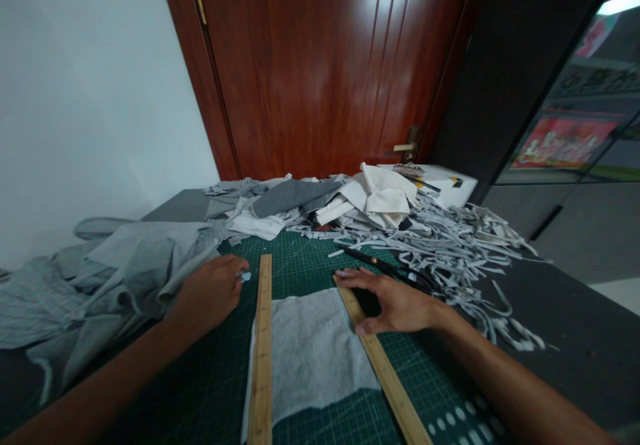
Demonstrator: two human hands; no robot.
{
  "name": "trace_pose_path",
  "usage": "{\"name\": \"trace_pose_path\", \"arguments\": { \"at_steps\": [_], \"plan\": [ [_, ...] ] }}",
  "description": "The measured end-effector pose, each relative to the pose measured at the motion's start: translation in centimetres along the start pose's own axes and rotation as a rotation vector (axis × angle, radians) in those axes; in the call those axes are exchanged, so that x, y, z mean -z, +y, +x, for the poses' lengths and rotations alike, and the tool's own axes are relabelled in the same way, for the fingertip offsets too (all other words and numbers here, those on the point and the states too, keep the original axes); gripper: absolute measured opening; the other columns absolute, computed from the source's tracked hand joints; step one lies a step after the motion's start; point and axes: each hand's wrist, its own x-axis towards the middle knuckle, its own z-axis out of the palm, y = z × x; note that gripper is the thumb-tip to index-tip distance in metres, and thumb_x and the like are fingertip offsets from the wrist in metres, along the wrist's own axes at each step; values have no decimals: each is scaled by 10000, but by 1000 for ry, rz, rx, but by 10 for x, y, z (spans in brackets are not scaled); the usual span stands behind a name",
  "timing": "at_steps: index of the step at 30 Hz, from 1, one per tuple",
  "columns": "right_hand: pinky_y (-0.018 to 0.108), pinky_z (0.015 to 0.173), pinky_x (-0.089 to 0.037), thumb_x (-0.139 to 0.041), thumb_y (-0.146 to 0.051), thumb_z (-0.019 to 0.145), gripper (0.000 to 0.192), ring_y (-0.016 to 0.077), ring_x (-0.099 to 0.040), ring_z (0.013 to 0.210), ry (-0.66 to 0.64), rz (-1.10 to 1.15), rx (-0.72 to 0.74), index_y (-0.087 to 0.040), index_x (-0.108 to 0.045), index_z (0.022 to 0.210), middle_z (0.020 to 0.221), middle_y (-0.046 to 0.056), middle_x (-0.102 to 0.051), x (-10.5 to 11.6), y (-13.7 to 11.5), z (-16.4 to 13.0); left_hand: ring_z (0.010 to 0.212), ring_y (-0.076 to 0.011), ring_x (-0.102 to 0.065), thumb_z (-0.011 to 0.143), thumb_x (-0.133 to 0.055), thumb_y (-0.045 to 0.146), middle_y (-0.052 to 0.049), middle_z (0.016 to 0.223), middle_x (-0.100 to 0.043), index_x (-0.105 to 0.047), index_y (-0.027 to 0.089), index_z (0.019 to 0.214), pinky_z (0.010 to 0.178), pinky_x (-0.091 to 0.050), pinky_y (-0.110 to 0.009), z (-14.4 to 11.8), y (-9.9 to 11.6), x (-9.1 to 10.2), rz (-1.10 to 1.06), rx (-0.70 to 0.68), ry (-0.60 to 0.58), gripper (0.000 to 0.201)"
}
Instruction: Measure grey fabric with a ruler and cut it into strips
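A piece of light grey fabric [315,351] lies flat on the green gridded cutting mat [300,265]. One wooden ruler [263,351] runs along the fabric's left side. A second wooden ruler [385,368] slants along its right edge. My right hand [387,301] grips this second ruler near its far end, thumb on the near side and fingers at the tip. My left hand [213,295] is closed around a small pale blue piece [245,276] that looks like tailor's chalk. It hovers left of the first ruler, apart from it.
Black scissors [380,265] lie beyond my right hand, beside a heap of grey fabric strips [460,251]. Grey cloth [120,271] is bunched at the left. Cream and grey scraps [300,198] pile up at the back, near a white box [455,188], before a brown door [320,71].
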Motion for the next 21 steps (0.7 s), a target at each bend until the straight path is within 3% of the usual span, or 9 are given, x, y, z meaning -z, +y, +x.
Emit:
{"name": "trace_pose_path", "arguments": {
  "at_steps": [3,7,10,14,18,21],
  "plan": [
    [655,1309,-164,-880,-518,827,852,372,-335,1597,-6,2,-6,-221,-541,1550,1701,172,-419,0,-1,0,1200,-384,-660,851,-508,113,-204,1270,-690,-655,140,1265,1062,-513,-561,-5,12,2,15,0,83,440],
    [657,1315,-138,-891,-462,812,866,378,-324,1600,-9,9,-23,-213,-529,1558,1704,175,-412,0,-3,1,1215,-343,-663,923,-537,191,-153,1291,-698,-671,184,1266,1090,-525,-531,-33,55,2,-147,-138,151,369],
    [631,1315,-177,-896,-352,787,939,377,-361,1584,-1,7,-47,-189,-463,1605,1692,183,-431,-1,-7,2,1330,-353,-622,946,-613,223,-100,1440,-672,-675,267,1319,1143,-488,-588,-60,88,1,-280,-325,54,381],
    [543,1294,-300,-875,-235,749,1027,365,-424,1551,4,-18,-123,-136,-383,1644,1697,206,-414,-1,-19,3,1551,-371,-406,912,-767,290,-76,1713,-399,-524,324,1556,1242,-386,-595,-77,109,5,-362,-510,-259,689],
    [526,1277,-323,-861,-267,778,996,389,-444,1528,54,-176,-230,-43,-380,1620,1654,273,-449,-6,-40,0,1578,-359,-352,940,-753,304,-40,1729,-337,-492,358,1590,1280,-318,-578,-77,112,11,-371,-485,-341,702],
    [537,1115,-483,-829,-322,831,750,432,-630,1316,120,-327,-399,-9,-552,1454,1411,293,-660,-12,-58,-4,1560,-367,-388,949,-738,307,-15,1704,-397,-588,372,1516,1285,-293,-609,-76,112,12,-397,-460,-327,590]
  ]
}}
